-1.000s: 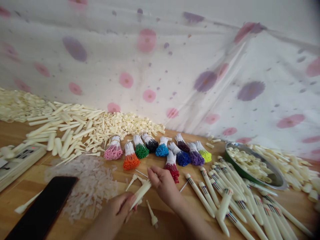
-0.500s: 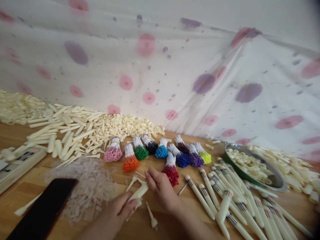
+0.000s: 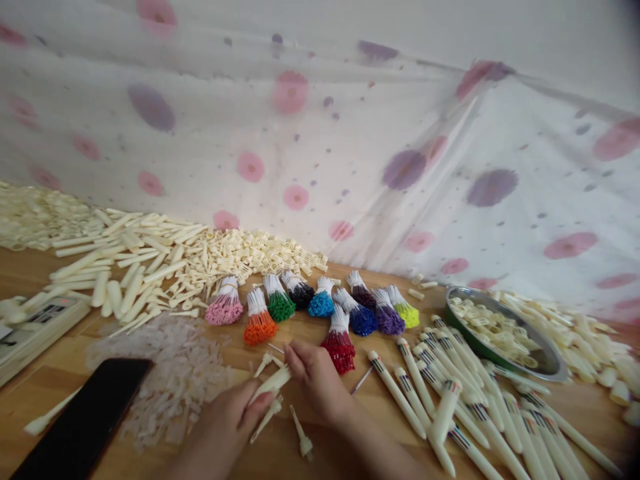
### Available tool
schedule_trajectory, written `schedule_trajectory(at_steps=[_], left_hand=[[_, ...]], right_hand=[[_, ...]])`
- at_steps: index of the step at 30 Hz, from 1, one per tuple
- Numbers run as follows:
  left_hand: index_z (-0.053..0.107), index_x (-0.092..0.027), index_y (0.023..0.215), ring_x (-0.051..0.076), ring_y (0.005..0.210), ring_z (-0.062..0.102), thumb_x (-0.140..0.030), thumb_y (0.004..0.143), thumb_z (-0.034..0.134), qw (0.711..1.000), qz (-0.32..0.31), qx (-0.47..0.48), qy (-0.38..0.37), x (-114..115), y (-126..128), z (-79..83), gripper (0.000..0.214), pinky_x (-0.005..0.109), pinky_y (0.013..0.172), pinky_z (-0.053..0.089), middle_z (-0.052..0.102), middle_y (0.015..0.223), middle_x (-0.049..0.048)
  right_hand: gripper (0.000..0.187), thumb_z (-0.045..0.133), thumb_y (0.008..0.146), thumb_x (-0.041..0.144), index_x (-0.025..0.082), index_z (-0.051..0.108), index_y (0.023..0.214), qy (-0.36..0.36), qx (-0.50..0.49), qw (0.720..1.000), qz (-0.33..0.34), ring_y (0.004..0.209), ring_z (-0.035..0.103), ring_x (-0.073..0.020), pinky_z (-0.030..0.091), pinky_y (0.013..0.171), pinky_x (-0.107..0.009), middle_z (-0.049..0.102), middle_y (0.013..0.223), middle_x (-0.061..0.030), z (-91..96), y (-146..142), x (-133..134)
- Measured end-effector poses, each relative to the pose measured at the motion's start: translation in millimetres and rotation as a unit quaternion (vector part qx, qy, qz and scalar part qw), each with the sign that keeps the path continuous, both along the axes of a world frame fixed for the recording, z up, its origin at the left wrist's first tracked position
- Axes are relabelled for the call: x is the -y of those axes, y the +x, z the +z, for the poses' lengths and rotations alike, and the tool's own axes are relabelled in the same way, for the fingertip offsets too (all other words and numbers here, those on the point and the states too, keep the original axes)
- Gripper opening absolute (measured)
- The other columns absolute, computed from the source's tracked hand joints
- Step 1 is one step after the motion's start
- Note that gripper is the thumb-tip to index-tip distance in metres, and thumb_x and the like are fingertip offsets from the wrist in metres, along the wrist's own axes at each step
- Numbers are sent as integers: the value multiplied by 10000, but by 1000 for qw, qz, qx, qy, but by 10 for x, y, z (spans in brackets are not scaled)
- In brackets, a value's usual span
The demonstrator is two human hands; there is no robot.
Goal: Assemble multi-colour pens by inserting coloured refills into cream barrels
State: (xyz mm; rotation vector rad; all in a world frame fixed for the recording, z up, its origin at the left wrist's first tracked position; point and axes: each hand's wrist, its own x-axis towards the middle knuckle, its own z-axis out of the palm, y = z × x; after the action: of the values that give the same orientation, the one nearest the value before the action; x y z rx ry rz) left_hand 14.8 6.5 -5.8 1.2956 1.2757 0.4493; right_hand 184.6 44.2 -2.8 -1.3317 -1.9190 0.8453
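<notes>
My left hand [image 3: 230, 417] is closed round a cream plastic pen barrel [image 3: 273, 385], which slants up to the right. At the barrel's upper end my right hand [image 3: 317, 380] has its fingers pinched together, touching it; any small part between the fingertips is hidden. Below the hands lies a cream tapered piece [image 3: 301, 433] on the wood. Other slim cream pieces [image 3: 267, 419] lie just under the barrel. Behind the fingers stand tied bundles of pen refills, among them a red bundle [image 3: 341, 350] and an orange one [image 3: 259, 327].
Many multicolour pens [image 3: 470, 400] lie at the right, beside an oval metal bowl [image 3: 553, 363] of cream parts. A black phone [image 3: 85, 420] and clear plastic pieces [image 3: 175, 380] are at the left. Loose barrels [image 3: 125, 267] are heaped behind, before a dotted plastic sheet [image 3: 300, 133].
Both hands and the barrel sit very slightly further left, and the whole view has shifted a little. My grip on the barrel looks the same.
</notes>
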Motion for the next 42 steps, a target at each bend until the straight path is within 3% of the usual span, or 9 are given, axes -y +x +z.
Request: schedule_trajectory(at_steps=[4,7,11,16,19,27,33,36,42], left_hand=[[507,-244,692,219,774,457,-511,706,580,991,59,-59,100,35,93,-3,277,249,642,346,447,722,11],[524,-237,795,138,563,411,-616,720,511,1000,-13,-5,19,10,55,70,387,216,509,329,437,653,-34],[574,-197,823,95,366,163,-727,780,143,993,-89,8,-74,-33,-32,92,684,205,327,185,293,465,-88],[529,-227,692,168,607,448,-567,767,491,996,13,-57,70,22,64,-59,350,251,567,360,424,613,-24],[521,-239,708,194,705,469,-510,732,566,990,50,-72,112,59,116,-89,276,260,642,350,426,662,-16],[545,-204,786,62,321,131,-711,774,165,992,-90,16,-85,0,-47,-10,634,189,309,188,264,470,-97],[548,-236,792,190,636,530,-535,754,475,996,-8,-82,46,71,68,-70,310,264,580,368,505,652,3],[550,-231,803,222,732,536,-503,751,497,991,24,-100,89,80,84,-14,283,289,648,371,534,720,27],[558,-203,839,65,330,160,-698,779,236,987,-75,82,-118,23,-47,60,594,183,322,192,302,466,-96]], right_hand=[[398,362,893,355,200,325,529,-31,9,999,3,474,255,-85,198,424,-213,283,485,63,-17,44,-49],[394,355,898,418,187,411,583,-17,-6,998,52,530,359,-95,294,488,-199,385,553,40,77,114,-8],[398,322,886,463,189,438,622,12,-20,998,65,611,430,-121,345,583,-220,446,628,9,116,87,57],[379,337,898,347,205,345,547,-7,-1,1000,-25,476,259,-98,211,451,-233,294,505,53,-30,-43,-2],[395,379,889,350,205,340,523,-7,3,1000,-20,459,243,-93,196,438,-233,283,483,60,-41,-15,-28],[484,233,912,526,193,430,621,63,-26,997,46,561,422,-119,331,536,-219,435,594,8,11,-3,115],[430,358,920,377,191,402,535,41,12,999,-14,443,283,-90,208,432,-225,338,473,49,-125,-113,35],[447,350,923,397,191,406,531,51,14,999,-10,447,302,-93,221,431,-223,357,475,43,-92,-83,33],[527,189,925,541,189,470,653,114,-17,992,41,596,468,-126,376,570,-208,500,639,-16,-3,-28,152]])
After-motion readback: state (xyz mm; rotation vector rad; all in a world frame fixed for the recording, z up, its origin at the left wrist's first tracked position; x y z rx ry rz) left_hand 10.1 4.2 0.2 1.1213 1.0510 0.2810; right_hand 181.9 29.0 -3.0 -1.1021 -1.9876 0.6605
